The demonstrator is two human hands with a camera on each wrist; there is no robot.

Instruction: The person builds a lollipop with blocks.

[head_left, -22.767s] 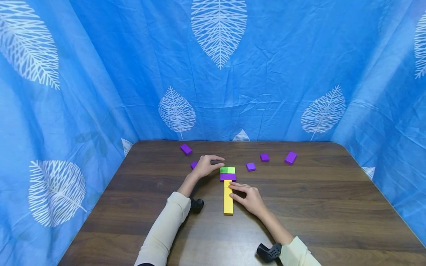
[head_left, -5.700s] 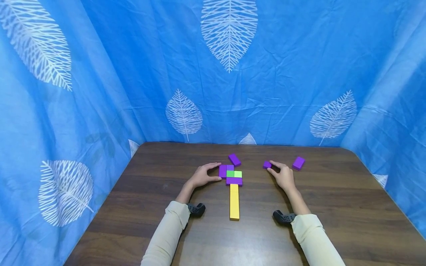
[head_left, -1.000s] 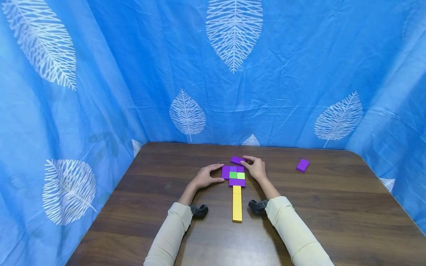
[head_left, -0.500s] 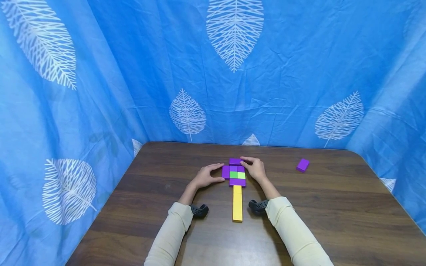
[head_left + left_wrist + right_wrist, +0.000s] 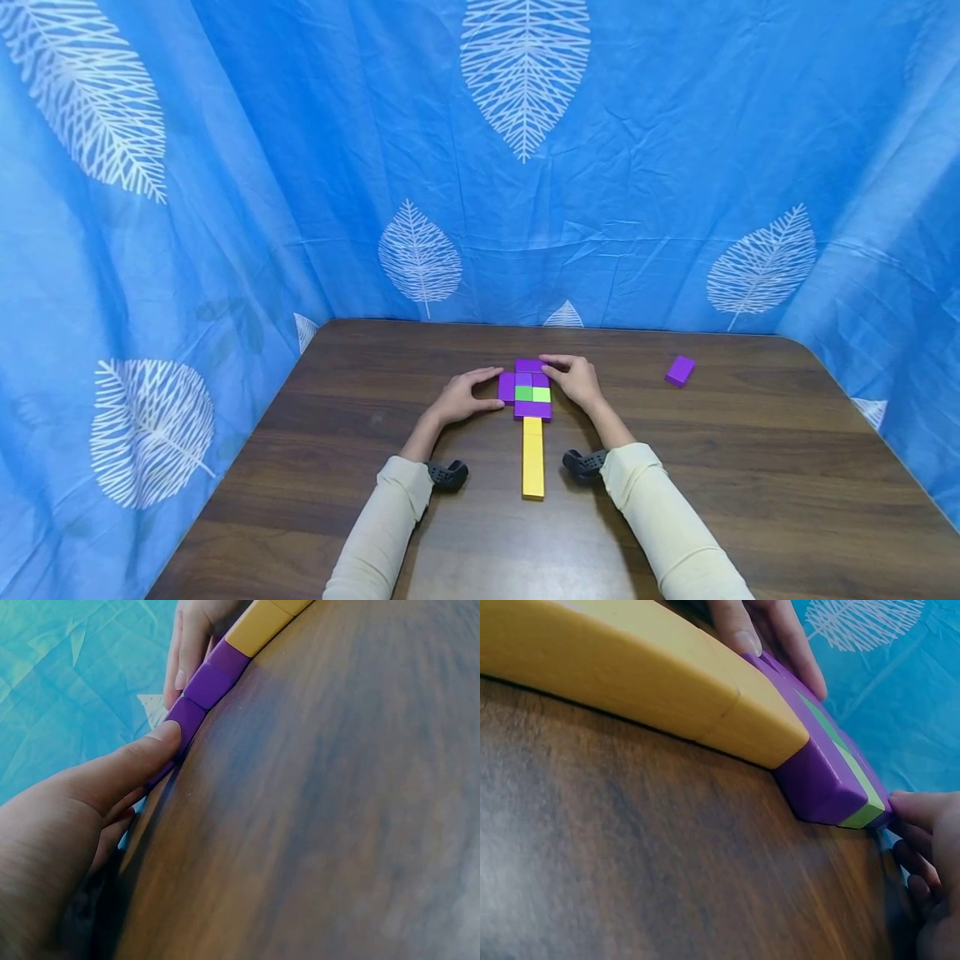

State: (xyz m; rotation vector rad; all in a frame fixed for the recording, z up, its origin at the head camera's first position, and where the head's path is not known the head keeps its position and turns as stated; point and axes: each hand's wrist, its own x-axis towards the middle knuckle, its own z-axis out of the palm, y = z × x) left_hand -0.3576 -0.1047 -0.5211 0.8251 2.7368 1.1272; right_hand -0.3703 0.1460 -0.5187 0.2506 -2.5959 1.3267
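On the wooden table, flat blocks form a mallet-like shape in the head view. Its stem is a yellow block (image 5: 533, 467), topped by a purple block (image 5: 532, 410) lying crosswise. Beyond that come a green block (image 5: 523, 393) and a lime block (image 5: 541, 394), then two small purple blocks (image 5: 523, 379). My left hand (image 5: 459, 398) holds the upright purple block (image 5: 506, 389) at the left side, its thumb (image 5: 154, 746) on the near end. My right hand (image 5: 576, 380) pinches the right end of the farthest purple block (image 5: 529, 366), which lies crosswise against the small ones.
One loose purple block (image 5: 680, 371) lies apart on the right of the table (image 5: 735, 467). A blue curtain (image 5: 622, 167) with white leaf prints hangs behind the far edge. Black cameras (image 5: 448, 476) are worn on both wrists.
Over the last second the farthest purple block has turned straight and come against the small ones. Earlier, the right hand brought over a small purple block; the left hand has stayed put since.
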